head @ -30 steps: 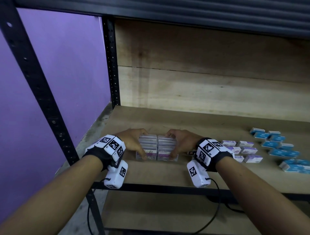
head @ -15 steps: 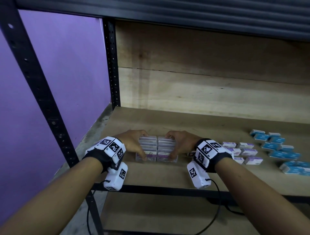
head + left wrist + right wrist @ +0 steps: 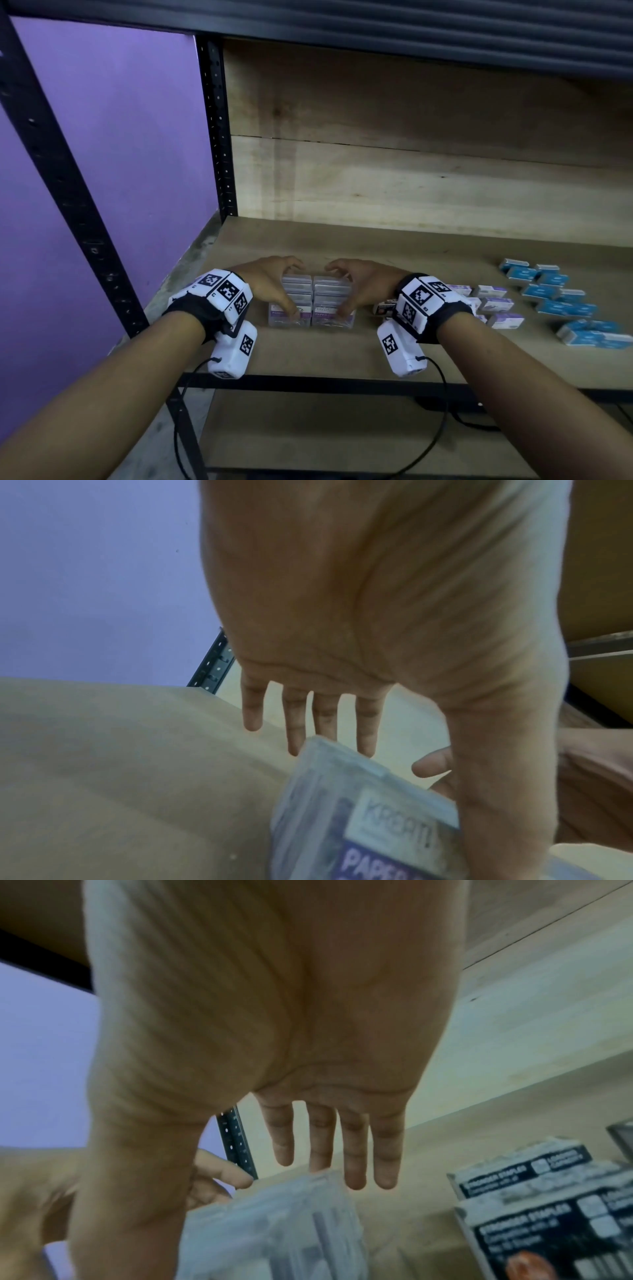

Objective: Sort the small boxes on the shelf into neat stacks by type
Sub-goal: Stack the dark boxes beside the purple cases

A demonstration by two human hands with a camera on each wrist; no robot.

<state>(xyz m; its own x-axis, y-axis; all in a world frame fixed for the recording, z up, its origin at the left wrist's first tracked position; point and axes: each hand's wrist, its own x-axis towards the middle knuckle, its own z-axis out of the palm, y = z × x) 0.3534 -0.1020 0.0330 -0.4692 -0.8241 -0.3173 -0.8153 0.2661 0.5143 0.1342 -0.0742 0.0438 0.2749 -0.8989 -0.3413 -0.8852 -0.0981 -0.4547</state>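
Two stacks of clear plastic paper-clip boxes stand side by side near the shelf's front left: the left stack and the right stack. My left hand grips the left stack from its left side, thumb on the front and fingers arched over the back. My right hand holds the right stack the same way from the right. In the left wrist view the left hand reaches behind the labelled clear box. The right wrist view shows the right hand over the clear stack.
Dark staple boxes lie just right of my right hand. Further right lie several purple-and-white boxes and several blue boxes. The wooden shelf board has a black front rail and a black upright post at the back left.
Both hands stay on the two clear stacks. The fingers have lifted slightly at the back of the stacks; the stacks have not visibly moved.
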